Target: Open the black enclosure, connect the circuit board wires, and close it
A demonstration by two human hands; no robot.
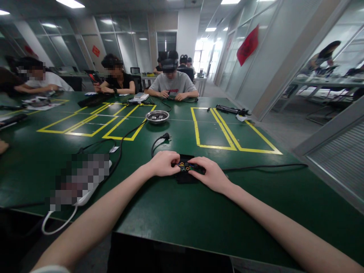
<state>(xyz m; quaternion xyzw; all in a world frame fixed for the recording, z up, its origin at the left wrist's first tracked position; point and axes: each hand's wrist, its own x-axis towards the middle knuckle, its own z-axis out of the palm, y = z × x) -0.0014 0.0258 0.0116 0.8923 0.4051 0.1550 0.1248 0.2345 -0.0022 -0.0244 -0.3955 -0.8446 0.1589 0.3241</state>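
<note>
A small green circuit board (183,167) with gold ring-shaped parts lies between my hands, over a flat black case (186,179) on the table. My left hand (165,163) is closed, thumb and fingers pinching the board's left end. From the other side, my right hand (211,173) pinches the right end, its fingers partly hiding the board. A black cable (263,167) runs off to the right from beside my right hand. Just beyond my left hand, a black plug (165,136) with metal prongs lies on its short curved cord.
Ahead on the green table (136,212) stands a metal bowl (157,117) with small metal parts. A white power strip (93,185) with cables lies at left. Yellow tape (216,147) marks rectangles. A folded black tripod-like stand (231,110) lies far right. A person (173,81) sits opposite.
</note>
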